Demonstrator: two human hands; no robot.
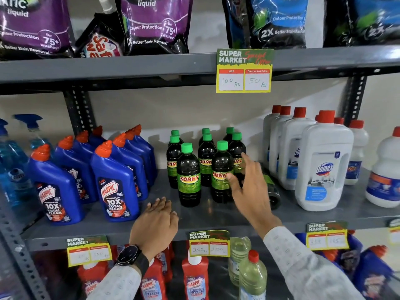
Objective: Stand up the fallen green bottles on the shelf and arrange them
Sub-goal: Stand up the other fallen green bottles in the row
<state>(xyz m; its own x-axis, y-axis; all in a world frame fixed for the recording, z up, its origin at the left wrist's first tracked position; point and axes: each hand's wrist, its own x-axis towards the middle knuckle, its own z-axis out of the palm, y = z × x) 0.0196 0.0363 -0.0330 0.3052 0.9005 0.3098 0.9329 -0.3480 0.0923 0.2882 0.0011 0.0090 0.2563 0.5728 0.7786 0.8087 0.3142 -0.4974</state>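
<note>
Several dark bottles with green caps and green SUNNY labels stand upright in the middle of the grey shelf (pixel 216 215); the front left one (pixel 188 176) and the front right one (pixel 221 172) are nearest me. One more green-label bottle (pixel 271 187) lies on its side behind my right hand, its base toward me. My right hand (pixel 251 187) is raised with fingers spread, beside the front right bottle and over the fallen one, holding nothing. My left hand (pixel 157 224) hovers flat and open over the shelf's front, left of the bottles, a black watch on its wrist.
Blue Harpic bottles (pixel 114 182) crowd the shelf to the left, white Domex jugs (pixel 322 167) to the right. Detergent pouches hang over the shelf above. Price tags (pixel 208 243) clip to the front edge. Red and pale bottles fill the shelf below.
</note>
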